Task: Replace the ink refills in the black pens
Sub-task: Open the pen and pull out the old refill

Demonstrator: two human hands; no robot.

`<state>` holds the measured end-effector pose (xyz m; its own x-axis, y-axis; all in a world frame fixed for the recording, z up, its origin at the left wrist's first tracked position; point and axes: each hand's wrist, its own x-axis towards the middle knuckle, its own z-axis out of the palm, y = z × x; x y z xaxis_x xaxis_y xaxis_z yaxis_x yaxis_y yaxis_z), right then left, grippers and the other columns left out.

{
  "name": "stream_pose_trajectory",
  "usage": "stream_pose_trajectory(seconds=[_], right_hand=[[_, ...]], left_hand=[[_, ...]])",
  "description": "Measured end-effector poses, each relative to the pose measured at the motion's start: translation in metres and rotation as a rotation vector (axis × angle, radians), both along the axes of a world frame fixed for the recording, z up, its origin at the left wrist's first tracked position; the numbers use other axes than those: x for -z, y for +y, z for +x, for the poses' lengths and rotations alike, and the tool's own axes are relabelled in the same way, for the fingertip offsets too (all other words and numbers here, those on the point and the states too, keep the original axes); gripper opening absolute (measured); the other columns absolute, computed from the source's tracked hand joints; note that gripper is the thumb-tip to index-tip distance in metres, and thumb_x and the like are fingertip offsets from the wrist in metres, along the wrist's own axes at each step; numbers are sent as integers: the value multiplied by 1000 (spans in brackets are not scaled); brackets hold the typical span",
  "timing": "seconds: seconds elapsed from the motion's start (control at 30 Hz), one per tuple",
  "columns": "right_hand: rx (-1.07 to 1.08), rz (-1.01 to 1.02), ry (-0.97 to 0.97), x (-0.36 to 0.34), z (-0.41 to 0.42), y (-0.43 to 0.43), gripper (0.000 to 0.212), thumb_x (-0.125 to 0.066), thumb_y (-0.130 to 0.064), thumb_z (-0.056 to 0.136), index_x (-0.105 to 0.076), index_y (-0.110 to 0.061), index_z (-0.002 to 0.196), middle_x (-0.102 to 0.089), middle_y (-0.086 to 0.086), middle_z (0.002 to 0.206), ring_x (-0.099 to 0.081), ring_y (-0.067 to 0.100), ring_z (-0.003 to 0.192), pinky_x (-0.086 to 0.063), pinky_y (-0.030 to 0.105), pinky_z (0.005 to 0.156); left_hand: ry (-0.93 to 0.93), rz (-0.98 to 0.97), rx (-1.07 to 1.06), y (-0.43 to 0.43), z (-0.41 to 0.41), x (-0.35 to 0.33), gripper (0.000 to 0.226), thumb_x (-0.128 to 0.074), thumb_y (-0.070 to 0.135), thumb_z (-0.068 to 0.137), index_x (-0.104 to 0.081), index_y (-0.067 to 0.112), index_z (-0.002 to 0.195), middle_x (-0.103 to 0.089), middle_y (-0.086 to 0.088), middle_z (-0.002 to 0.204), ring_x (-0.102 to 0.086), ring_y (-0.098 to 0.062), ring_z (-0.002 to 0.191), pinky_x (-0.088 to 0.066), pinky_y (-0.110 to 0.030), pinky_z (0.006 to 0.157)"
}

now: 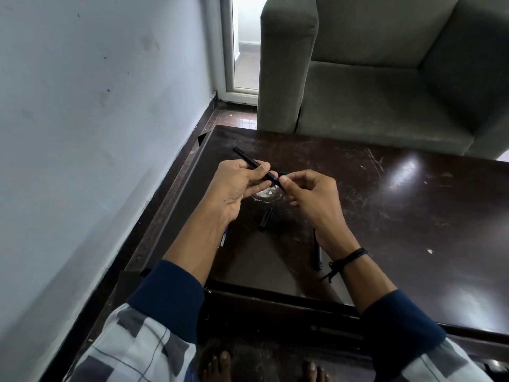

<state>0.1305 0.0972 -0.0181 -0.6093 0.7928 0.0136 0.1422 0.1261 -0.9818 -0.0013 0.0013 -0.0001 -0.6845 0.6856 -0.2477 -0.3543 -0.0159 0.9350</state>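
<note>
Left hand (237,186) is curled round a black pen (249,161) and holds it up over the table (413,216). The pen is tilted. Its far end sticks out past the fingers, up and to the left. Its near end points down to the right hand (311,194). Right hand pinches that near end with thumb and first finger, and the other fingers are bent loosely. Both hands are close together, with the pen going from one to the other.

Under the hands, on the dark table, there is a round shiny spot (265,194) with a small white bit in it. It may be a little clear dish, but I cannot tell.

A short black cap (266,219) lies on the table just below that spot, between the two wrists. A second black pen (316,253) lies flat by the right wrist, partly hidden by it. A blue and white thing (223,238) peeks out from under the left wrist.

A black string band (347,260) is tied on the right wrist. A grey armchair (385,78) stands behind the table.
</note>
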Motion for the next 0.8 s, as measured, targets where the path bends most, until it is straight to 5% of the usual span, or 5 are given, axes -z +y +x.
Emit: stream_pose_trajectory(seconds=[0.13, 0.3, 0.47, 0.67, 0.8], right_hand=[[-12, 51, -16, 3, -1, 0, 7, -81, -19, 88, -73, -17, 88, -74, 1, 79, -68, 7, 69, -58, 31, 72], [-21, 47, -11, 2, 1, 1, 26, -85, -32, 82, -72, -24, 102, -70, 1, 95, -69, 10, 85, -60, 31, 76], [-21, 60, -29, 2, -1, 0, 5, -80, -20, 88, -76, -21, 89, -75, 2, 84, -70, 12, 77, -61, 39, 77], [-43, 58, -27, 3, -1, -1, 26, -87, -32, 80, -73, -26, 101, -71, 1, 95, -72, 16, 86, -61, 35, 78], [-48, 50, -47, 3, -2, 0, 6, -80, -25, 88, -75, -25, 91, -74, 1, 87, -69, 5, 74, -60, 34, 74]], left_hand=[[1, -10, 13, 1, 2, 0, 15, -68, 1, 92, -71, -6, 105, -77, -21, 96, -77, -26, 90, -62, -27, 74], [2, 7, 3, 0, 1, -1, 17, -68, 1, 93, -70, -8, 106, -76, -21, 97, -77, -28, 92, -63, -30, 78], [4, -15, 18, 1, 3, 0, 15, -68, 1, 93, -71, -6, 106, -77, -22, 98, -77, -27, 93, -63, -29, 78], [5, -10, 10, -1, 2, -2, 16, -68, 1, 93, -70, -8, 107, -76, -22, 97, -77, -27, 89, -61, -25, 68], [6, -13, 9, -1, 1, -2, 19, -67, 0, 93, -69, -10, 109, -75, -24, 100, -76, -29, 94, -63, -27, 74]])
